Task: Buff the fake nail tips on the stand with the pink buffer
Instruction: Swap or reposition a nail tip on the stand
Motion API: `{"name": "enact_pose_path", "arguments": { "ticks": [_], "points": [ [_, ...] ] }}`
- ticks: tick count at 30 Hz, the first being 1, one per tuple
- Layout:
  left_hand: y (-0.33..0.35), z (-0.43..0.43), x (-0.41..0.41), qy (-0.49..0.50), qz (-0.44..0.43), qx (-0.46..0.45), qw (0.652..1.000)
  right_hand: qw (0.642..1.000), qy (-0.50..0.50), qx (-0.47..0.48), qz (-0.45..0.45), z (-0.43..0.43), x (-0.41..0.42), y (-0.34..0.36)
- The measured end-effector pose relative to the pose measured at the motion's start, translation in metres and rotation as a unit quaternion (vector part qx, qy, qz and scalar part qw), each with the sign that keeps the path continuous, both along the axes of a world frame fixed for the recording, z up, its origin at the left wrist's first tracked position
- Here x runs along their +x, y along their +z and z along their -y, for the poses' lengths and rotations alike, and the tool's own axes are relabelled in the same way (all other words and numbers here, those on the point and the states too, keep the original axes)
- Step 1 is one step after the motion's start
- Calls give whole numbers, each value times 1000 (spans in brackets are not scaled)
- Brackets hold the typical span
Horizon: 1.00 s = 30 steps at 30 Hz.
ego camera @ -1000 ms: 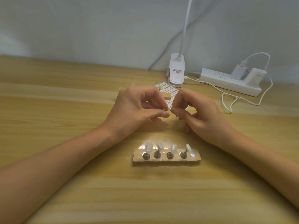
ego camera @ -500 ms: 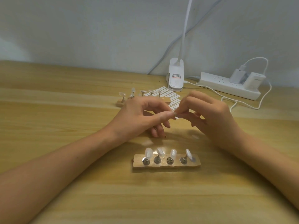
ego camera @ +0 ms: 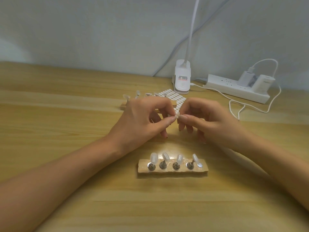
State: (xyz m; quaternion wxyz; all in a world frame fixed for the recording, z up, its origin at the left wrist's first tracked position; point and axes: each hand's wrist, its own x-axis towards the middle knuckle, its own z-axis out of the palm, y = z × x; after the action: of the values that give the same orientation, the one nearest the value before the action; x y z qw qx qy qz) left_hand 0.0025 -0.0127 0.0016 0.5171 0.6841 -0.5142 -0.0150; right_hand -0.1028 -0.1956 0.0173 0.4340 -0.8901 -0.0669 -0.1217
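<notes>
Pinching a small pale piece (ego camera: pixel 177 115) between my left hand (ego camera: pixel 140 121) and right hand (ego camera: pixel 214 124), both closed on it; the stand (ego camera: pixel 173 171) with four nail tips (ego camera: pixel 153 157) sits near, between my forearms, untouched

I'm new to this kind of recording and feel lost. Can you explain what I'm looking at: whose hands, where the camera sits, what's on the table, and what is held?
There is no machine here: a person works with bare hands, and the one camera sits on their head, looking forward and down. The left hand and right hand meet above the wooden table, both pinching a small pale piece; what it is, I cannot tell. Nearest is a wooden stand carrying four clear nail tips on metal pegs. Behind the hands lie a second stand, a sheet of white stickers, a lamp clamp and a power strip. No pink buffer shows.
</notes>
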Motion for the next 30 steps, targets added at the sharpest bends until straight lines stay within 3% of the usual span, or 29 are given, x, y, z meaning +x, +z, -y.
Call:
{"name": "enact_pose_path", "arguments": {
  "ticks": [7, 30],
  "points": [
    [-1, 0, -2, 7, 97, 4, 995, 998, 8, 49, -45, -3, -1, 4],
    [1, -1, -4, 31, 155, 33, 987, 997, -14, 33, -68, -9, -1, 6]
  ]
}}
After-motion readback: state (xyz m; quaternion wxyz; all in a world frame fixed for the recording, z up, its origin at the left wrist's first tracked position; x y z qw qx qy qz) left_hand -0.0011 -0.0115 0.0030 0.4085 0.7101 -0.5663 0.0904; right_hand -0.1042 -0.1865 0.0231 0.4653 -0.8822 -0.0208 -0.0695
